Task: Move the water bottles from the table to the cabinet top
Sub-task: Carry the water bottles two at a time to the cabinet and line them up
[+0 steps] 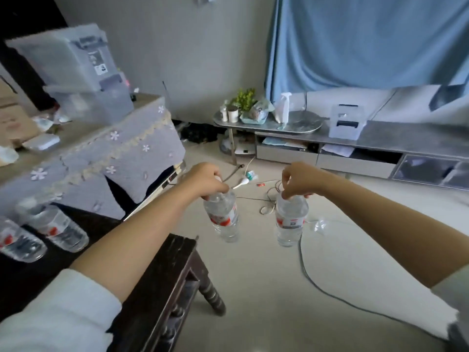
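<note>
My left hand [205,180] grips the neck of a clear water bottle [223,218] with a red-and-white label; it hangs in the air over the floor. My right hand [300,180] holds a second, matching bottle [290,222] by its top, also hanging free. Two more bottles [57,224] [19,240] stand on the dark wooden table [157,275] at the lower left. The long low grey cabinet [396,138] runs along the far right wall.
A cloth-covered unit [101,153] with clear storage boxes [76,72] stands at left. On the cabinet sit a spray bottle [284,107], a plant [245,97], jars and a plastic box [346,121]. Cables [317,278] and small litter lie on the floor.
</note>
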{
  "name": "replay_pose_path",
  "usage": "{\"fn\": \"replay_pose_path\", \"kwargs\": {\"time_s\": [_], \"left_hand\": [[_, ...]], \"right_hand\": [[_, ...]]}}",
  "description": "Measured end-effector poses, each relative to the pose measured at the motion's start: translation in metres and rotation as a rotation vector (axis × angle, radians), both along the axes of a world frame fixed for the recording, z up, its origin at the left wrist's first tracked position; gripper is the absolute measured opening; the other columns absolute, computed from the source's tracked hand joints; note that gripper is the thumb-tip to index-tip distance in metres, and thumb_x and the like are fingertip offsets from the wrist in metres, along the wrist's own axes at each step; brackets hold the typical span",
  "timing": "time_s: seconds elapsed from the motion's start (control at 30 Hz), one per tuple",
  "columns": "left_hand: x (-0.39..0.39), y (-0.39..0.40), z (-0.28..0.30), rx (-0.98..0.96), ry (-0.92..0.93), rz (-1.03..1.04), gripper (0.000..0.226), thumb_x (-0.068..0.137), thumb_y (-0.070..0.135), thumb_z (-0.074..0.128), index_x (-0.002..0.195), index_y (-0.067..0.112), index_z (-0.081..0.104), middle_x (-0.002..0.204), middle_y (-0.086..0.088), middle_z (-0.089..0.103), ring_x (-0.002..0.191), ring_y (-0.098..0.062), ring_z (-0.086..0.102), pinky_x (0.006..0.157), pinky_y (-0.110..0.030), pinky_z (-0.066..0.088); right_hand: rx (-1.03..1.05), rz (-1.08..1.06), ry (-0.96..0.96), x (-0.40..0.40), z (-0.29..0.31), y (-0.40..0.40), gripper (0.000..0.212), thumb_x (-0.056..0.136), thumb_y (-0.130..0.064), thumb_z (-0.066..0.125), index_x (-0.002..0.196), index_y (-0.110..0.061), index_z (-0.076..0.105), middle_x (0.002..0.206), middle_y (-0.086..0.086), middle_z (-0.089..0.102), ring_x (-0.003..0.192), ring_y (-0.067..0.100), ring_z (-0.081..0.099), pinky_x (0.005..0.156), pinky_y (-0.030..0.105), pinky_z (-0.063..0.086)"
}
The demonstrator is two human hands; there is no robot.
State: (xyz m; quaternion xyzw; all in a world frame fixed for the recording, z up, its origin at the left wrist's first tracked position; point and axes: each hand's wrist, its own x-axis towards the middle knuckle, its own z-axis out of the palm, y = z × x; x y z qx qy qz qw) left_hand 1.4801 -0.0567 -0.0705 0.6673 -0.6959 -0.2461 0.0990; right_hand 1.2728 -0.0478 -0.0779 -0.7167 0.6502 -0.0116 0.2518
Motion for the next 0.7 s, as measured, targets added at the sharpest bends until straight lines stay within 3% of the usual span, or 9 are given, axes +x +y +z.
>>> {"fn": "replay_pose_path", "kwargs": {"time_s": [0.07,0.17,0.33,0.5,0.6,0.7], "left_hand": [[-0.044,-0.021,-0.005,-0.016,0.001,-0.028,0.013,0.080,0.016,0.065,0.074,0.012,0.054,0.076,-0.004,0.053,0.064,-0.021,0.051,0.053,-0.021,0.037],[-0.105,-0.055,-0.012,-0.017,0.029,-0.056,0.022,0.077,0.014,0.066,0.063,0.016,0.049,0.066,0.000,0.048,0.051,-0.013,0.047,0.048,-0.020,0.039],[-0.185,-0.115,-0.021,-0.034,0.060,-0.139,0.009,0.074,0.011,0.067,0.068,0.010,0.059,0.066,0.000,0.051,0.065,-0.021,0.053,0.059,-0.026,0.048],[-0.254,-0.193,-0.034,0.015,0.052,-0.260,0.020,0.074,0.010,0.067,0.060,0.016,0.054,0.064,0.002,0.052,0.053,-0.011,0.048,0.044,-0.020,0.042],[-0.298,-0.248,-0.042,-0.009,0.026,-0.357,0.027,0.074,0.012,0.068,0.057,0.021,0.050,0.074,0.000,0.057,0.054,-0.011,0.050,0.049,-0.021,0.042],[-0.333,-0.290,-0.049,-0.015,-0.049,-0.471,0.025,0.075,0.013,0.068,0.061,0.020,0.049,0.087,0.001,0.057,0.077,-0.017,0.053,0.064,-0.023,0.041]], "right_hand": [[-0.001,-0.050,-0.013,-0.043,-0.008,-0.011,0.023,0.080,-0.015,0.066,0.098,0.000,0.062,0.082,0.010,0.059,0.053,0.014,0.049,0.051,0.020,0.040],[0.020,-0.118,-0.003,-0.100,-0.018,-0.028,0.026,0.080,-0.016,0.067,0.098,0.002,0.064,0.087,0.014,0.062,0.050,0.012,0.046,0.050,0.020,0.038],[0.027,-0.260,-0.049,-0.183,-0.026,-0.069,0.015,0.079,-0.014,0.068,0.084,-0.004,0.058,0.069,0.004,0.053,0.048,0.012,0.045,0.047,0.019,0.037],[0.037,-0.407,-0.082,-0.254,-0.035,-0.116,0.012,0.079,-0.009,0.066,0.081,-0.005,0.055,0.061,0.001,0.046,0.047,0.012,0.042,0.039,0.015,0.036],[0.025,-0.533,-0.101,-0.297,-0.036,-0.159,0.010,0.079,-0.007,0.065,0.081,-0.004,0.055,0.060,0.002,0.043,0.045,0.012,0.039,0.027,0.008,0.030],[0.005,-0.639,-0.103,-0.332,-0.037,-0.191,0.012,0.079,-0.007,0.065,0.079,-0.006,0.054,0.062,0.002,0.043,0.045,0.013,0.039,0.026,0.008,0.030]]}}
